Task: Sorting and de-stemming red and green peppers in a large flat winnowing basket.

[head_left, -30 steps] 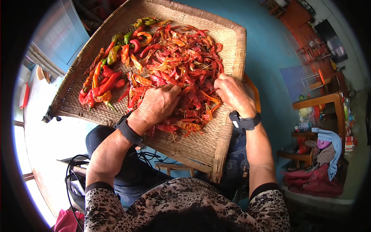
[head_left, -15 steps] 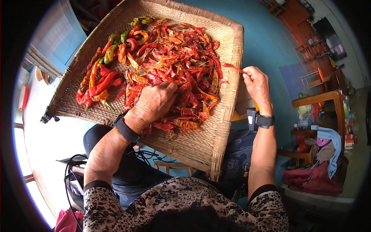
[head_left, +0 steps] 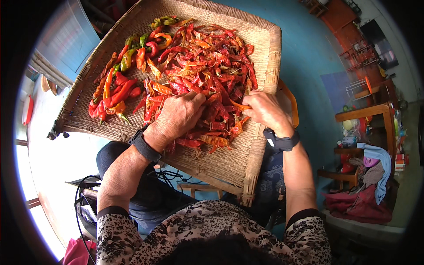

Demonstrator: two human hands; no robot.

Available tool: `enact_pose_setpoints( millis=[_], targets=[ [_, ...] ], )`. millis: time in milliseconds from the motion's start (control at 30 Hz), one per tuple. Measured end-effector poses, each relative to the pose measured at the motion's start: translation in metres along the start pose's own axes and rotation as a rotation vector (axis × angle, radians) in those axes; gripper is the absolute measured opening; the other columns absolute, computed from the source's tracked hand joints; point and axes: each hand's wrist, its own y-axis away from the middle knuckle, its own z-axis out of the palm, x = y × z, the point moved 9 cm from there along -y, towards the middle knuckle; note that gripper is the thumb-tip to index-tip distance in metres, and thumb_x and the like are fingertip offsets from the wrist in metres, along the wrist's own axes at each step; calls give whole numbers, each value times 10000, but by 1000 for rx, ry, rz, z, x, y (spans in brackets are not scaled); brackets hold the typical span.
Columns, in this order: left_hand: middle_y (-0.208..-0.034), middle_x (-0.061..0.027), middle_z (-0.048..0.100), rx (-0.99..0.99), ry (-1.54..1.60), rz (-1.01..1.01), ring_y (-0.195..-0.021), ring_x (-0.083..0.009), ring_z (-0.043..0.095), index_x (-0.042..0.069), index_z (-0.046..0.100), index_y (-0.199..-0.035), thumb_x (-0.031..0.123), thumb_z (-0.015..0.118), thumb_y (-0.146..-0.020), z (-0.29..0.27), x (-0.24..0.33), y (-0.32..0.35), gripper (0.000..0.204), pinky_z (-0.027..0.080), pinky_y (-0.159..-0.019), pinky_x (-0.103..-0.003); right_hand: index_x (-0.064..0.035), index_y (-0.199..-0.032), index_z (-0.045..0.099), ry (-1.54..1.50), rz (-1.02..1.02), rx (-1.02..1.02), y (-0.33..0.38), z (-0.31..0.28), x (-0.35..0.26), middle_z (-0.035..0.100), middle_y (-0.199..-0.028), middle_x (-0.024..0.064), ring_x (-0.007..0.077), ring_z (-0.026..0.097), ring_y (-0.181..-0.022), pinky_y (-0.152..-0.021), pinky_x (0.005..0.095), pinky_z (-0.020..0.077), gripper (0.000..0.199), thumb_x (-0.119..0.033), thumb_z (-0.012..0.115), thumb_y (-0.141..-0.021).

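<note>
A big pile of dried red chili peppers fills the middle and right of a woven basket tray. My left hand rests at the near side of the pile, fingers curled down among the peppers; what they pinch is hidden. Over the tray's right edge, my right hand is closed on the end of an orange chili pepper, which points left into the pile. Fresher, plumper red peppers and a few green ones lie apart along the tray's left side.
The tray sits tilted above my lap. Its raised rim runs along the right. A wooden chair with clothes stands at the far right, and dark cables hang below the tray's near edge.
My right hand has come in from outside the right rim, moving left and down to the pile. The thin red pepper it held no longer shows; an orange one is in its fingers.
</note>
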Motion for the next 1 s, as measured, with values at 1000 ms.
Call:
enact_pose_setpoints(
  millis=[1000],
  targets=[
    [-804, -105, 603, 7, -12, -10, -698, -301, 629, 60, 551, -995, 159, 572, -876, 2, -3, 0, 156, 524, -567, -384, -4, -1092, 608, -204, 6, 328, -44, -31, 4, 604, -906, 125, 228, 591, -757, -648, 352, 493, 247, -15, 608, -846]
  ],
)
